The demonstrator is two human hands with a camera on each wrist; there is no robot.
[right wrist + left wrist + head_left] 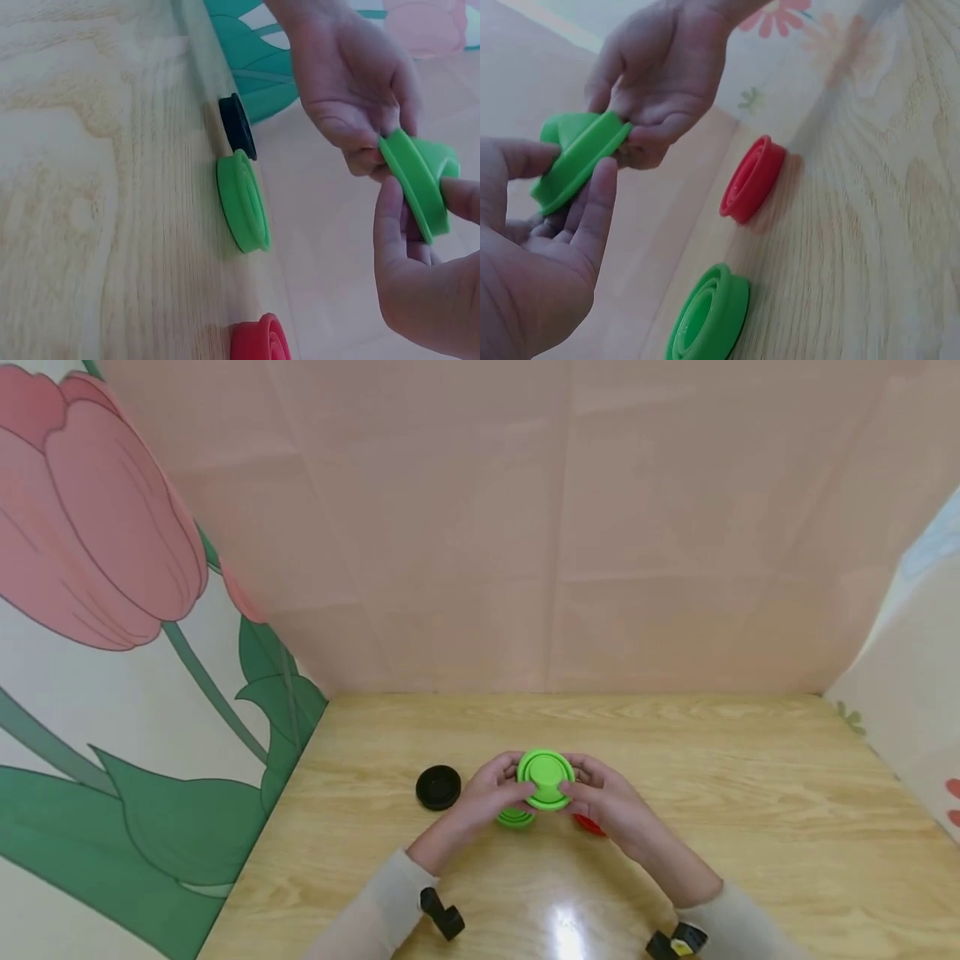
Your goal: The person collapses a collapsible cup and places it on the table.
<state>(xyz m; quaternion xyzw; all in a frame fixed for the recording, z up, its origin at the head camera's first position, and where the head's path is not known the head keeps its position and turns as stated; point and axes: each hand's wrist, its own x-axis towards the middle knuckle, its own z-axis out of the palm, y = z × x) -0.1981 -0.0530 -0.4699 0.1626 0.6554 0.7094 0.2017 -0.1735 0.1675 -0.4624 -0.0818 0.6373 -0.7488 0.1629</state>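
Observation:
A bright green round collapsible silicone cup [546,779] is held up between both hands, above the table. My left hand [491,789] pinches its left rim, thumb on the near face and fingers behind. On the opposite side, my right hand [615,797] grips the rim in the same way. In the left wrist view the held cup [581,157] shows a rim band and a part bulging out of one face. Beneath the hands lie a second, flattened green cup [709,315] and a red one [754,178], both partly covered by the hands in the head view.
A black flattened cup [438,787] rests on the wooden table [750,777], left of the left hand. A pinkish cloth wall [450,527] rises behind the table. Tulip-printed panel [112,527] stands at the left, a pale printed one [915,693] at the right.

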